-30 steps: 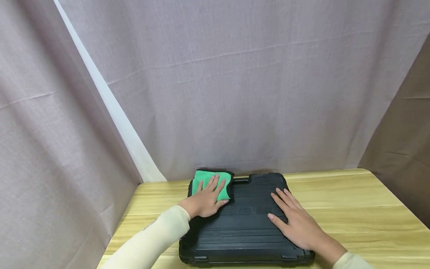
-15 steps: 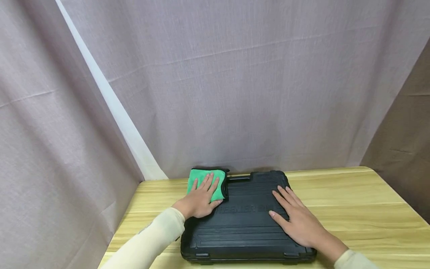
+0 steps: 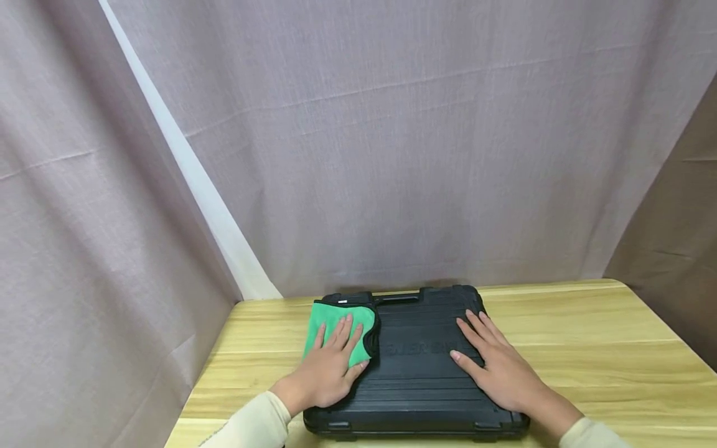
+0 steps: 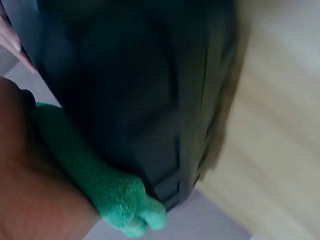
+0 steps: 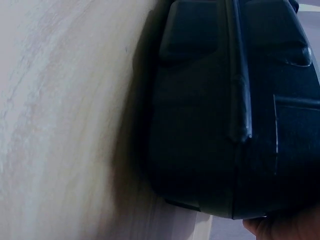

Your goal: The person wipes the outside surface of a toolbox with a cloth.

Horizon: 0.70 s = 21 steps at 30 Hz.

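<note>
A black plastic carrying case (image 3: 414, 373) lies flat on the table, its handle (image 3: 398, 299) on the far side and two latches on the near side. On the left part of its lid is a folded green cloth (image 3: 342, 314) with black edging. My left hand (image 3: 327, 367) presses down on this cloth, fingers straight and spread. The left wrist view shows the cloth (image 4: 100, 175) bunched under the hand by the case's side. My right hand (image 3: 498, 364) rests with straight fingers on the right part of the lid. In the right wrist view the case's side (image 5: 200, 110) fills the middle.
The wood-grain table (image 3: 594, 348) extends on both sides of the case. A grey-mauve curtain (image 3: 426, 155) hangs behind the table's far edge, with a white strip (image 3: 207, 186) showing at a gap on the left. A brown curtain (image 3: 666, 224) hangs at the right.
My left hand and the green cloth have slid left, then back toward me over the lid, uncovering its far left corner. My right hand has stayed in place on the case.
</note>
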Motion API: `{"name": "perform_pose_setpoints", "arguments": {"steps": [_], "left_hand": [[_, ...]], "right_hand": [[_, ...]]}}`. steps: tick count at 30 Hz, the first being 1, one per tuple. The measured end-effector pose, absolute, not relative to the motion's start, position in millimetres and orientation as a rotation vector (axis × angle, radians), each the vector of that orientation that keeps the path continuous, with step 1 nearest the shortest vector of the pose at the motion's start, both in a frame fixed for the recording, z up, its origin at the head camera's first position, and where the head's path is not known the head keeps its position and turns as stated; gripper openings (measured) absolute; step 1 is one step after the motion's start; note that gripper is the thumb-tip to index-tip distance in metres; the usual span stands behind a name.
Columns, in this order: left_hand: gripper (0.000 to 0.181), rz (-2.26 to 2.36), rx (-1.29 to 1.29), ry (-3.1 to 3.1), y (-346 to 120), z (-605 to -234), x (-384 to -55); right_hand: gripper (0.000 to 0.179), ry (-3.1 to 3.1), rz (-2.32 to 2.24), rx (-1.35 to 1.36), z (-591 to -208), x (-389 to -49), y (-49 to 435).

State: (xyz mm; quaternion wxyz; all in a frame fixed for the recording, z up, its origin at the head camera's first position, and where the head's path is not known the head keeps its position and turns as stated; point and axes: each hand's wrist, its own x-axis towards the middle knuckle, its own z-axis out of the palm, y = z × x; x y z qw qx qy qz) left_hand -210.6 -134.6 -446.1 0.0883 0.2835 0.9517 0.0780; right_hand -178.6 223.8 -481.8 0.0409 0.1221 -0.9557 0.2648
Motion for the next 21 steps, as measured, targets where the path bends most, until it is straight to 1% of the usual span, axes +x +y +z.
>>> {"name": "perform_pose_setpoints", "arguments": {"steps": [6,10,13,21], "left_hand": [[0.075,0.243,0.859,2.874,-139,-454,-169],[0.079,0.133,0.906,2.963,-137,-463,-151],[0.081,0.037,0.917,3.031,-135,-469,-145],[0.081,-0.024,0.890,3.048,-130,-470,-144]], "right_hand": [[0.078,-2.931,0.778,0.384,-482,-180,223],[0.077,-2.932,0.775,0.369,-482,-180,223],[0.077,-2.927,0.777,0.364,-482,-179,223],[0.078,-2.928,0.785,0.361,-486,-178,224]]}}
